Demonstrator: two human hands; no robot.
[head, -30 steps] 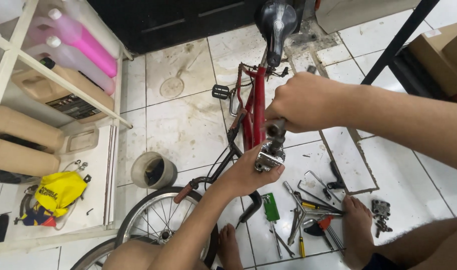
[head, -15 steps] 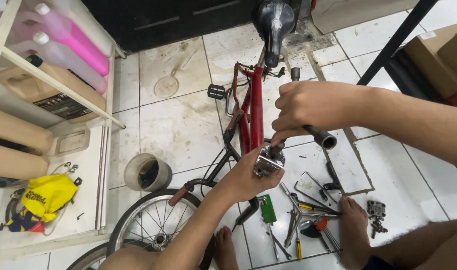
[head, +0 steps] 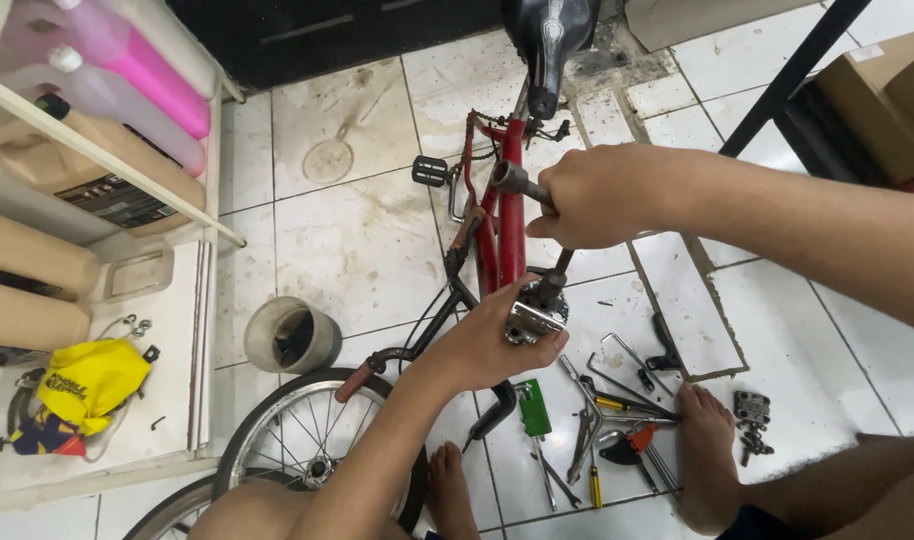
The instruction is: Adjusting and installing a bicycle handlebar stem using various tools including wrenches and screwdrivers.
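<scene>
Right hand (head: pixel 595 196) is wrapped tight around the handle of a socket wrench (head: pixel 522 182), whose dark shaft drops down to the top of the bike's steering column. Left hand (head: pixel 492 345) is clamped around the silver stem clamp (head: pixel 529 322) right there at the column, thumb over the top, holding it firm. The red bike (head: pixel 507 215) lies stretched away across the dirty white tiled floor (head: pixel 347 240), black saddle (head: pixel 550 30) at the far end, front wheel (head: pixel 297 440) close by the person's knee. Just right of the left hand, a scatter of tools (head: pixel 597 420) lies on the tiles between two bare feet. A grey tub (head: pixel 292 337) sits left of the wheel, beside a white shelf (head: pixel 97 130) carrying pink bottles (head: pixel 147 70) and a yellow bag (head: pixel 87 380).
</scene>
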